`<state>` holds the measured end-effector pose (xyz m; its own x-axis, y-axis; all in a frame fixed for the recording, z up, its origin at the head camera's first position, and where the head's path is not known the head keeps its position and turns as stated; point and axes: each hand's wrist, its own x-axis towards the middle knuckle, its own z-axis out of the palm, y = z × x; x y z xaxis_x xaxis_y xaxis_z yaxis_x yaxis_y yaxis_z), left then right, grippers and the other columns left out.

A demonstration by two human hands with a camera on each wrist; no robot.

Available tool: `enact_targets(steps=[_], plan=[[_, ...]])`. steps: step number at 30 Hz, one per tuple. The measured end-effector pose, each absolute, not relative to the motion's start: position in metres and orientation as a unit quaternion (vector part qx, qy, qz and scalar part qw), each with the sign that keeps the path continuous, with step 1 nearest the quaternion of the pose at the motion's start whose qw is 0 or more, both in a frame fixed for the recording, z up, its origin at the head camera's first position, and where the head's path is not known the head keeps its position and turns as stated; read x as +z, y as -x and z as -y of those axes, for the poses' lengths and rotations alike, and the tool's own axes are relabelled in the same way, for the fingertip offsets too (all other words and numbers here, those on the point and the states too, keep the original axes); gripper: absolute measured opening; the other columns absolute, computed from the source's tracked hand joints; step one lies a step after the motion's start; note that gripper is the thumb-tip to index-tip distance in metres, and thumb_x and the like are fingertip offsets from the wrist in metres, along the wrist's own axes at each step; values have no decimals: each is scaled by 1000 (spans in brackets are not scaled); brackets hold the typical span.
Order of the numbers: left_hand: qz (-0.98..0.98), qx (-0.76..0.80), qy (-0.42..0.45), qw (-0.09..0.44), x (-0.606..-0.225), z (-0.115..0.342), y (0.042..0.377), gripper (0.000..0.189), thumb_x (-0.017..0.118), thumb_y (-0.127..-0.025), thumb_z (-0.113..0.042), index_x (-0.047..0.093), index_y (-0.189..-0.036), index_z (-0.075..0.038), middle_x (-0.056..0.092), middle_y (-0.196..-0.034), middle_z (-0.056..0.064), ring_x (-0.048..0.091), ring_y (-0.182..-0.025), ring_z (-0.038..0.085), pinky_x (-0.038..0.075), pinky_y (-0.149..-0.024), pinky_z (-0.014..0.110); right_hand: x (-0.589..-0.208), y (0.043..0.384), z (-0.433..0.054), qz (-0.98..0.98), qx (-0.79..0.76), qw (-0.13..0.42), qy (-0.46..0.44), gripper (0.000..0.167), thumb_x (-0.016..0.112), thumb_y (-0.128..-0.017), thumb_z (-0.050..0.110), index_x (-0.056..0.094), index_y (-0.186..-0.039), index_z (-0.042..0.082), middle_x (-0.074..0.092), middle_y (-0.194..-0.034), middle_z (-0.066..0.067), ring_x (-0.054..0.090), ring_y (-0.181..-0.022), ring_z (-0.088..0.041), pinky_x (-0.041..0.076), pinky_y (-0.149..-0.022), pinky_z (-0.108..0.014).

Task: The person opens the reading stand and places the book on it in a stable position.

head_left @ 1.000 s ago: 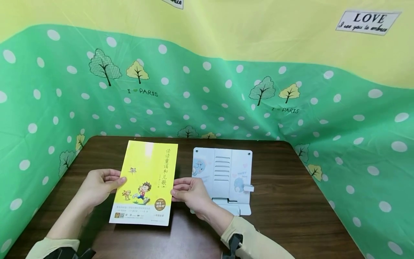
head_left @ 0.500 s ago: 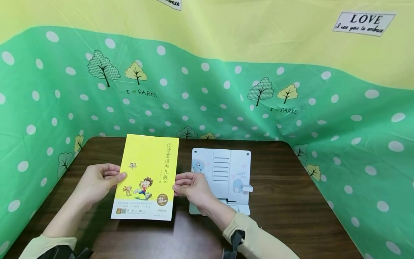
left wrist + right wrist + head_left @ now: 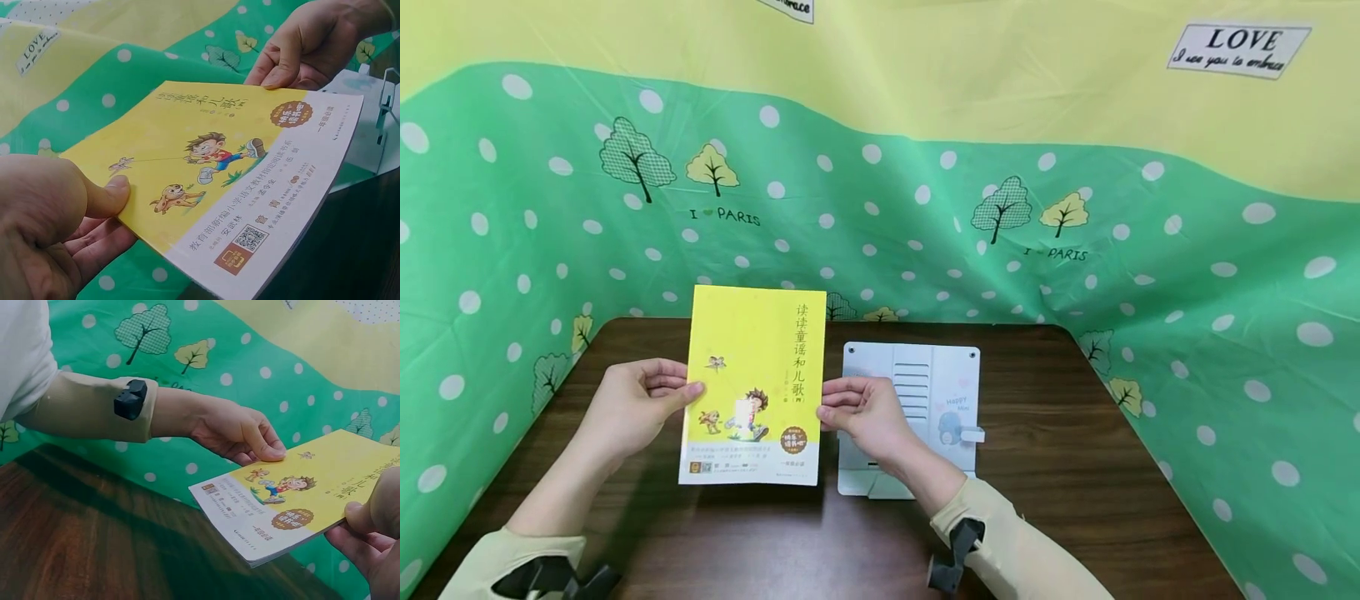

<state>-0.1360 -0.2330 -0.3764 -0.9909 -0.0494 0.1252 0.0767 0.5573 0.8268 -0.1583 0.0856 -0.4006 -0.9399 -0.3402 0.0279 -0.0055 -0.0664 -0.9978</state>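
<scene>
A thin yellow book (image 3: 752,350) with a white lower band and a cartoon boy on its cover is held up over the table. My left hand (image 3: 636,408) pinches its left edge, thumb on the cover and fingers behind. On the opposite edge my right hand (image 3: 868,417) pinches it the same way. In the left wrist view the book (image 3: 206,150) tilts between both hands, its cover facing up. The right wrist view shows the book (image 3: 300,494) clear above the wooden surface. Behind my right hand lies a pale blue folding book stand (image 3: 951,383), partly hidden by that hand.
The dark brown wooden table (image 3: 1075,467) extends to both sides and in front of me. A green and yellow curtain (image 3: 865,225) with dots and trees surrounds its back and sides. A small tab (image 3: 972,435) sticks out from the stand's right side.
Both hands have raised the book and shifted it slightly to the right, and it now stands more upright toward me. The stand has stayed in place, with my right hand covering more of it.
</scene>
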Motion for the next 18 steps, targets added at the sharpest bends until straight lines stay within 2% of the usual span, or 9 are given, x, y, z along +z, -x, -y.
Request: enact_targets(steps=[12,18], plan=[[862,-494,40,104,-360,214,141,35,83,-96,-22,72,-114,6,76,-99,17,75,-83,19,61,-69,24,-382,166,-105,-695,-701,72,143,25,75,-92,-13,72,-116,-10,78,-102,-19,78,-90,-28,63,-83,-41],[837,-531,61,119,-356,200,146,33,85,-93,-18,72,-111,6,76,-98,18,76,-81,19,63,-69,27,-374,169,-120,-709,-688,49,151,25,76,-92,-10,73,-117,-8,78,-103,-18,79,-89,-30,63,-84,-40]])
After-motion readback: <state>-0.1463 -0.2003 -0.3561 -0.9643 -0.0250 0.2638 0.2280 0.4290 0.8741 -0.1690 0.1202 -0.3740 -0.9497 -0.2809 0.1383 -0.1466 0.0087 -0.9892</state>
